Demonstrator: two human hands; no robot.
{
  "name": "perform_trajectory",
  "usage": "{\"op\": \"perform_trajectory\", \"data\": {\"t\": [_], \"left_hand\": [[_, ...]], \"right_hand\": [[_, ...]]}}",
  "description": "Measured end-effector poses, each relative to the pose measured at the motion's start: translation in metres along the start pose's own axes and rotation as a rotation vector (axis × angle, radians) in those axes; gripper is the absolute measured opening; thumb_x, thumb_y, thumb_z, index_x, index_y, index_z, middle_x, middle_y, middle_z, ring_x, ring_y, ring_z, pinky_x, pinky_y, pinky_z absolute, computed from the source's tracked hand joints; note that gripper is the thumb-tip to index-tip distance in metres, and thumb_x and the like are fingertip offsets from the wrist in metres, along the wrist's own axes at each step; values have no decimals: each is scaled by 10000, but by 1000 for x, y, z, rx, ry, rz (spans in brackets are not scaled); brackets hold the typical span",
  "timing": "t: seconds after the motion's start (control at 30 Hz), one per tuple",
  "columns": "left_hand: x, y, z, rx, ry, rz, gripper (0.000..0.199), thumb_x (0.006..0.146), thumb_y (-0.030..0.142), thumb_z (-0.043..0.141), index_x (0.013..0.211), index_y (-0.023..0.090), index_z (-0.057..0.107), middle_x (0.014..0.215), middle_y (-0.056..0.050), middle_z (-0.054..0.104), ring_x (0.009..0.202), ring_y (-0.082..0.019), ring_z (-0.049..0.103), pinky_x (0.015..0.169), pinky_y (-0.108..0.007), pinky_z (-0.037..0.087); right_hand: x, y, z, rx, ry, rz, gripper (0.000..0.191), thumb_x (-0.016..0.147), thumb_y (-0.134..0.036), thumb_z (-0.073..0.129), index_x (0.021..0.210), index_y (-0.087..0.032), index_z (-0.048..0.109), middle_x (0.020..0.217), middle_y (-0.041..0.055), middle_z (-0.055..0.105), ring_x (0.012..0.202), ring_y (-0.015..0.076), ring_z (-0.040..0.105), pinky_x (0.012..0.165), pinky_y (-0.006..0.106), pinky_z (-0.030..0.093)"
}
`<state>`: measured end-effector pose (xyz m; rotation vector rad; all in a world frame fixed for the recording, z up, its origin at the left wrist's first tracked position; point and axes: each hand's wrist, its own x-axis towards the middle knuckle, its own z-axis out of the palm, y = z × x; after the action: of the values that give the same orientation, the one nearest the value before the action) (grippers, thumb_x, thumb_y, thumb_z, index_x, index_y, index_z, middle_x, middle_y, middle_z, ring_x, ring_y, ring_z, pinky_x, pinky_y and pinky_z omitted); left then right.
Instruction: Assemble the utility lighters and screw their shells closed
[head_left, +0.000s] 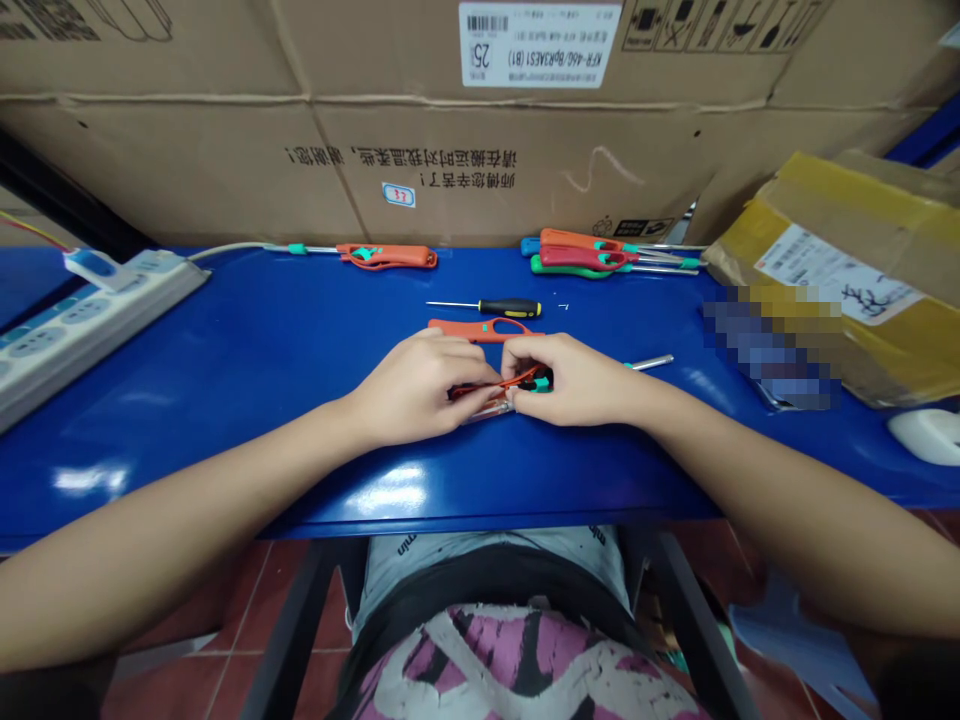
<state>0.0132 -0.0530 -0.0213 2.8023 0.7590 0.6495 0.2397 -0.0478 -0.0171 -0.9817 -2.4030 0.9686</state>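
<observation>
An opened orange lighter [517, 379] with a teal trigger and a metal tube [652, 363] lies between my hands at the middle of the blue table. My left hand [427, 388] pinches its left part, fingers closed. My right hand [562, 380] is closed round the part near the teal trigger, the tube sticking out to the right beneath it. The fingers cover most of the inner parts. Just beyond my hands lies a loose orange shell half [484, 329]. Behind it rests a black and yellow screwdriver [510, 307], its tip to the left.
One orange lighter [390, 257] and a pile of several coloured lighters [585, 252] lie along the cardboard wall [225, 170]. A power strip [97, 310] is at the left. On the right are a taped box [847, 270], a blurred phone [780, 350] and a white mouse [928, 435].
</observation>
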Motion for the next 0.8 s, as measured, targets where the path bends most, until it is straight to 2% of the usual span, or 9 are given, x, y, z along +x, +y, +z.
{"op": "perform_trajectory", "data": {"t": [0.13,0.23,0.37,0.53,0.7,0.8], "left_hand": [[-2,1,-1,63,-6,2,245,1007,308,557,885,178,725,847,-30,758,797,-168,670,720,-318,373],[-2,-1,-2,39,-6,-1,243,1012,298,549,898,179,727,853,-31,757,786,-161,664,717,-315,376],[-2,-5,-2,7,-17,68,260,1024,295,536,923,167,739,825,-37,738,770,-161,651,725,-304,405],[-1,-5,0,75,14,119,272,1032,289,525,926,158,739,808,-37,730,771,-169,655,731,-316,415],[-1,-7,-2,44,14,95,230,1024,286,547,965,168,736,883,-33,762,833,-169,692,757,-309,424],[-1,-9,-2,-2,5,49,201,1012,279,568,994,180,742,903,-26,772,840,-164,701,770,-299,426]], "right_hand": [[-1,2,-4,60,-39,-9,67,831,-220,637,867,-179,599,844,11,667,770,150,595,734,274,444],[-1,5,-8,92,-68,-25,125,861,-281,669,901,-169,627,885,26,691,800,155,611,754,283,459],[-2,7,-10,72,-76,-49,162,849,-306,707,902,-166,644,913,31,703,838,163,624,788,291,473],[-2,6,-10,53,-58,-40,175,849,-320,718,882,-163,647,880,23,705,826,163,632,783,286,484],[-4,5,-19,38,-128,-39,254,851,-374,723,997,-168,708,982,32,742,882,172,659,830,288,490],[-5,5,-25,-15,-167,-20,253,867,-327,689,1059,-170,740,990,32,756,831,159,646,774,278,476]]}}
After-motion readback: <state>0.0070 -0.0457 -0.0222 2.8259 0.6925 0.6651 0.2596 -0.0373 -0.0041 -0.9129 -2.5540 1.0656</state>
